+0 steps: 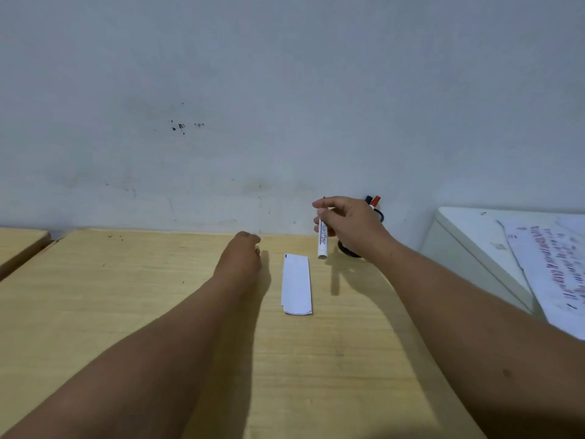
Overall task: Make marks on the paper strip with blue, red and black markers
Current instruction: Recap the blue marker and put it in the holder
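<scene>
A white paper strip (296, 284) lies lengthwise on the wooden table (126, 296), with a small blue mark at its far left corner. My right hand (348, 226) holds a white marker (322, 240) upright just beyond the strip's far right end, above the table. Its cap colour is hidden by my fingers. Behind that hand, a black holder (378, 215) near the wall carries a red-capped marker (375, 201) and a dark-capped one (369, 199). My left hand (242, 253) rests on the table left of the strip, fingers curled, holding nothing that I can see.
A pale wall (285, 106) rises right behind the table. At the right stands a white cabinet (468, 245) with written paper sheets (550, 267) on top. Another wooden surface (19, 245) adjoins at the far left.
</scene>
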